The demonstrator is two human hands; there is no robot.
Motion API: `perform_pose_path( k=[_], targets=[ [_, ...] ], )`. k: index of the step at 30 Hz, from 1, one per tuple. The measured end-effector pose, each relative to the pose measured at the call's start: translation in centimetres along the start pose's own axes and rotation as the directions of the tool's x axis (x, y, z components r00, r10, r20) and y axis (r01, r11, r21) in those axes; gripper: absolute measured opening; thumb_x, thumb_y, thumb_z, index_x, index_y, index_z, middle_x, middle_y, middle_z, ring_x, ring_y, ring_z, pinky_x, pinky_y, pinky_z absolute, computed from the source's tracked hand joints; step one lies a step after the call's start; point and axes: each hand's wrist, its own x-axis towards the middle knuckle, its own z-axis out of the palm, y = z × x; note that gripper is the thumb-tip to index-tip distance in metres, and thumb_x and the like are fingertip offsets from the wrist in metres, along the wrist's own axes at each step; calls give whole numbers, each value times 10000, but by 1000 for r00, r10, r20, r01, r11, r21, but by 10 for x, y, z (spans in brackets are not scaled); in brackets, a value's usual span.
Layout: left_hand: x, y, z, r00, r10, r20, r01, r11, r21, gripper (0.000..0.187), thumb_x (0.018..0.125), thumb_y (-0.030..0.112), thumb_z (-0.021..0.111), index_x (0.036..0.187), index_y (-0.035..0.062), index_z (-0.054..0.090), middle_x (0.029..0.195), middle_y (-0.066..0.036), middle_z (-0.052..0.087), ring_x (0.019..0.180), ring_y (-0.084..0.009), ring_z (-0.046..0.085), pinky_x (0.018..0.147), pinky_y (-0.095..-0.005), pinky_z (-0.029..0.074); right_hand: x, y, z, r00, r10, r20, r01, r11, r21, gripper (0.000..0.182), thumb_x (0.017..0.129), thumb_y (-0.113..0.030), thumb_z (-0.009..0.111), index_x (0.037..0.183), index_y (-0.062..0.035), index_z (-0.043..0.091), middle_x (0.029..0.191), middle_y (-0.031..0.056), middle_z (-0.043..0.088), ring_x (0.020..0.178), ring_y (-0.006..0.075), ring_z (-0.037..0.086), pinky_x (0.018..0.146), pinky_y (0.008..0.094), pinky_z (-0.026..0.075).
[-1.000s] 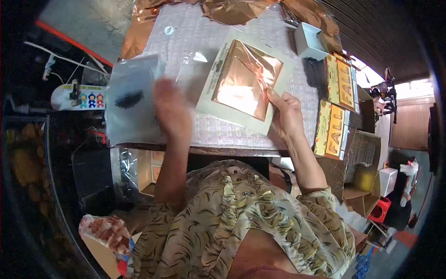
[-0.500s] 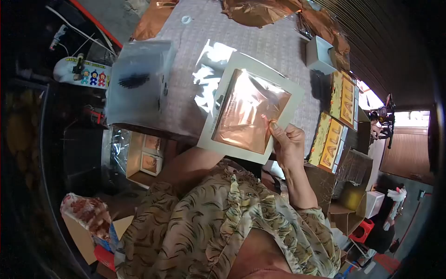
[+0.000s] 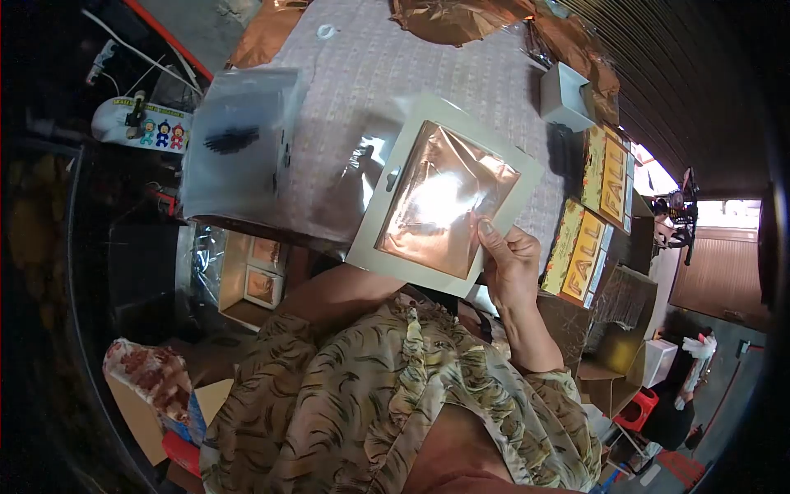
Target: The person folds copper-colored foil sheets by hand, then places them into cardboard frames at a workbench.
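Note:
My right hand (image 3: pixel 512 259) grips the lower right side of a pale flat card box (image 3: pixel 444 112), thumb on the front and fingers curled behind. A shiny copper-coloured foil panel (image 3: pixel 448 206) fills the box's middle, with a bright glare on it and creases in the foil. A small dark hang hole shows on the box's left border. My left forearm (image 3: pixel 350 290) reaches in beneath the box; that hand is hidden behind it. Beyond the box's left edge, a glossy clear film (image 3: pixel 358 156) lies on the table.
A stack of clear plastic bags (image 3: pixel 247 177) sits at the table's left. On the right are a small white box (image 3: pixel 566 95) and two yellow FALL boxes (image 3: pixel 583 251). Copper foil sheets (image 3: pixel 453 18) lie at the far edge. Below left, an open carton (image 3: pixel 234 284) holds copper-faced boxes.
The box has tilted slightly, so the glare on the foil has shifted and gathered lower. Reflections on the film at left have dimmed. My right thumb keeps its place.

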Motion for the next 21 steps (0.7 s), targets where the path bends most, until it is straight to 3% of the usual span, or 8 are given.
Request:
perform_pose_path(
  k=[4,5,9,11,14,15,17,21],
  targets=[
    [-1,-1,0,1000,-8,-23,9,999,44,499,1098,341,464,1504,50,467,1441,-118,569,1301,-239,567,1138,-396,443,1,1,1,1000,24,1,-24,1000,18,131,989,-41,683,1065,49,741,981,88,751,849,124,676,786,275,551],
    [41,-50,-4,1000,-11,-29,13,999,52,497,1099,340,463,1503,51,468,1441,-118,569,1300,-238,568,1137,-396,444,1,3,-1,999,10,47,-12,999,49,125,991,-45,684,1056,45,742,978,79,749,851,121,672,789,273,548],
    [62,-72,-9,998,-20,-52,25,996,87,491,1100,339,461,1500,54,473,1439,-116,570,1294,-236,571,1135,-395,446,7,-7,11,999,26,-37,-23,997,76,114,996,-55,683,1033,35,741,955,63,741,821,112,659,764,270,539],
    [69,-63,-17,998,-31,-62,37,994,98,488,1101,338,460,1498,55,475,1439,-116,570,1291,-235,572,1133,-394,448,11,-2,0,998,11,-65,-11,1000,11,134,998,-94,703,1010,29,753,901,24,729,715,61,588,640,228,477],
    [71,-64,-21,995,-53,-81,62,991,121,484,1102,337,459,1496,57,479,1438,-115,571,1287,-234,575,1131,-393,450,16,7,-2,996,-35,-82,37,999,19,135,1000,-108,706,995,18,754,862,8,721,669,44,561,581,224,448],
    [71,-72,-20,994,-56,-91,68,989,130,482,1103,337,458,1495,57,480,1437,-114,571,1285,-233,575,1130,-393,451,15,9,-3,996,-32,-87,34,999,23,135,1000,-108,706,995,18,754,862,8,721,669,44,561,581,224,448],
    [58,-67,-19,993,-52,-110,69,986,152,480,1103,336,457,1494,59,482,1437,-113,572,1282,-232,577,1129,-392,452,15,10,-6,992,55,-112,-55,998,6,132,1004,-45,667,1084,27,744,992,68,756,837,107,661,762,263,534],
    [74,-101,-19,989,-36,-146,64,979,191,474,1105,335,455,1491,61,487,1435,-112,573,1276,-231,580,1126,-391,455,13,7,-5,996,67,-67,-64,997,41,131,1001,-44,672,1080,30,746,987,69,758,833,104,659,758,256,530]
  ],
)
